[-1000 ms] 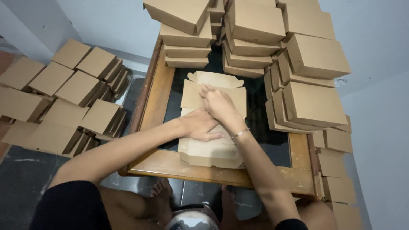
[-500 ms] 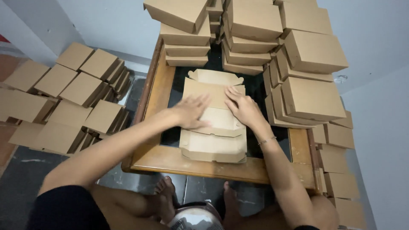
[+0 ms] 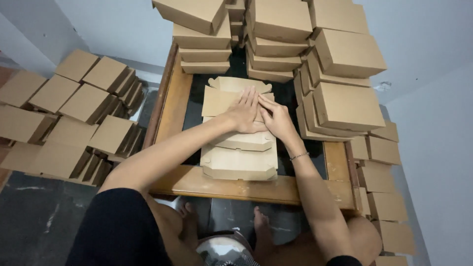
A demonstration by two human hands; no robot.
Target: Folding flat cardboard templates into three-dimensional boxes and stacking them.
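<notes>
A stack of flat brown cardboard box blanks [image 3: 240, 160] lies on a small table with a wooden rim [image 3: 226, 184] and a dark top. My left hand [image 3: 244, 113] presses flat on the top blank, fingers spread and pointing away from me. My right hand [image 3: 276, 118] lies right beside it, also flat on the blank, fingertips touching the left hand. A thin bracelet [image 3: 298, 156] sits on my right wrist. Neither hand grips anything.
Folded brown boxes are stacked at the table's far end [image 3: 276, 29] and along its right side [image 3: 345, 103], continuing down to the floor [image 3: 387, 207]. More folded boxes cover the floor at left [image 3: 74, 113]. My bare feet [image 3: 189, 216] rest under the table's near edge.
Both hands slid forward along the top blank, away from me, and came together side by side. Earlier they were spread apart, nearer the stack's middle.
</notes>
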